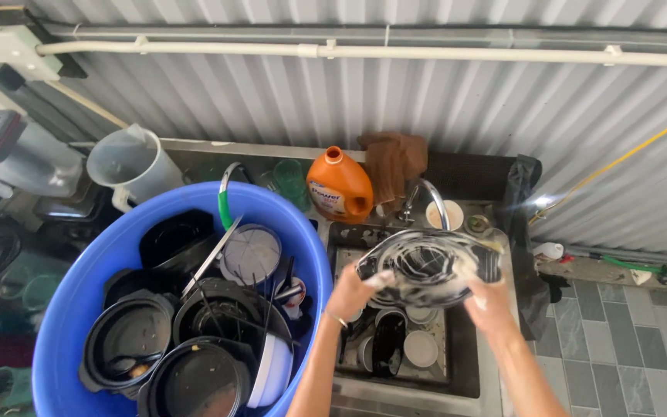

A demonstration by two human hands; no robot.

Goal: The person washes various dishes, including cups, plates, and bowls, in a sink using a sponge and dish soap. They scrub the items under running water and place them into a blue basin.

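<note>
Both hands hold a clear plastic lid over the sink, right of the blue tub. The left hand grips its left edge with closed fingers, and the right hand clasps its right edge. The lid is oval, transparent and wet with foam.

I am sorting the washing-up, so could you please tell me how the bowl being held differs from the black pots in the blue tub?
The bowl is held up over the sink by the left hand and right hand; the black pots lie stacked in the blue tub. The bowl looks soapy and is blurred; the pots look dry, with scraps inside. Both are dark and round.
</note>
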